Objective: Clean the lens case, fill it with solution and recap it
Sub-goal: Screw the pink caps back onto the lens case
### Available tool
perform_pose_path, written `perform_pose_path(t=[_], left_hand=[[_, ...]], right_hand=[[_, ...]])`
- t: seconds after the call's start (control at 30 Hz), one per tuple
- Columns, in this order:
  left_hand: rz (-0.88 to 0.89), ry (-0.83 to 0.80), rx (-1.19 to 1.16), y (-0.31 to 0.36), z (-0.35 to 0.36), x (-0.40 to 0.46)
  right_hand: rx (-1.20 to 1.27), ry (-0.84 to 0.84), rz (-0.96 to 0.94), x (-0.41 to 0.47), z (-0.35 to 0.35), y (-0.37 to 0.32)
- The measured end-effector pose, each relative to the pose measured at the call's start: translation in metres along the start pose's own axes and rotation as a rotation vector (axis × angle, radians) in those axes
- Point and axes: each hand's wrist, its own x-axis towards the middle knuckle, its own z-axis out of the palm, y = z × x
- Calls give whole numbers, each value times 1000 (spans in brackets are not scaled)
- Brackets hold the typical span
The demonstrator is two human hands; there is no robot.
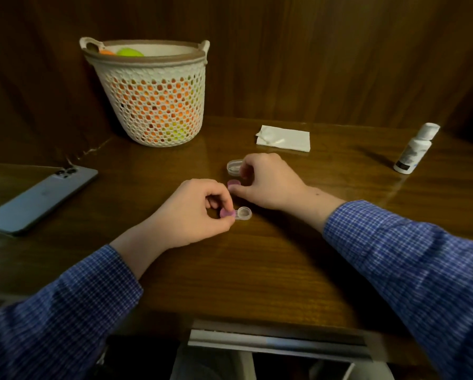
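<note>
A clear plastic lens case [243, 213] lies on the wooden table, its right well open and uncapped. My left hand [194, 215] pinches a pink cap [227, 213] at the case's left well. My right hand [268, 181] rests just behind it, fingertips on a clear oval lid or tray [234, 167]. A second pink cap [234, 183] lies on the table under that hand's thumb. A white solution bottle [416, 148] with its cap on stands at the far right. A white tissue [284, 138] with a cotton swab on it lies behind my hands.
A white woven basket [153, 105] of orange and green balls stands at the back left. A grey phone [37, 200] lies face down at the left. A dark wooden wall closes the back. The table's front edge runs below my forearms.
</note>
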Motion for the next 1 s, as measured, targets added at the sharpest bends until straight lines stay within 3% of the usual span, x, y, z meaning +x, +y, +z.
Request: perform_pose_path(t=[0.23,0.43,0.53,0.63,0.87,1.0], left_hand=[[10,-16,12,-2,0,2],[16,-11,13,-1,3,2],[51,-9,9,6,9,5],[65,-15,-21,14,19,11],[82,-67,-30,33,38,28],[104,-108,-3,41,43,40]], right_hand=[[-7,-72,37,8,-2,-5],[-75,-302,54,-2,-28,19],[-31,-293,51,-14,-46,34],[100,-217,79,-28,-61,49],[687,-114,134,-66,-69,79],[760,-33,58,-76,-59,86]])
